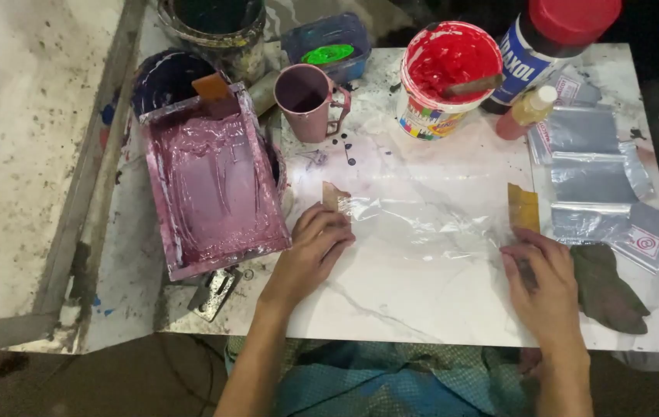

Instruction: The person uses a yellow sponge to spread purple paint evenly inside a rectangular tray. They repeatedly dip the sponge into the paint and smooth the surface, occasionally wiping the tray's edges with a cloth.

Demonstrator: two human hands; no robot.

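1. While both hands rest flat on the white marbled table (391,309), the left hand (310,251) presses with open fingers on the left edge of a clear plastic sheet (422,220), and the right hand (542,282) presses, also open and gripping nothing, on its right edge.
2. I judge the step to be spreading and holding the sheet flat; the next move would call for keeping it stretched and not sliding, because the film is thin and wrinkles easily.
3. The sheet lies in the middle of the table between the hands. It is transparent and shiny, with many small creases, and two tan tape pieces (523,207) sit at its upper corners.
4. Just beside the right hand lies a dark stained rag (606,287), and behind it a row of silver plastic pouches (588,181).
5. To the left stands a framed screen covered with pink ink (210,185).
6. Farther back are a pink mug (308,100), a bucket of red paint (445,73), and a blue box with green paint (329,52).
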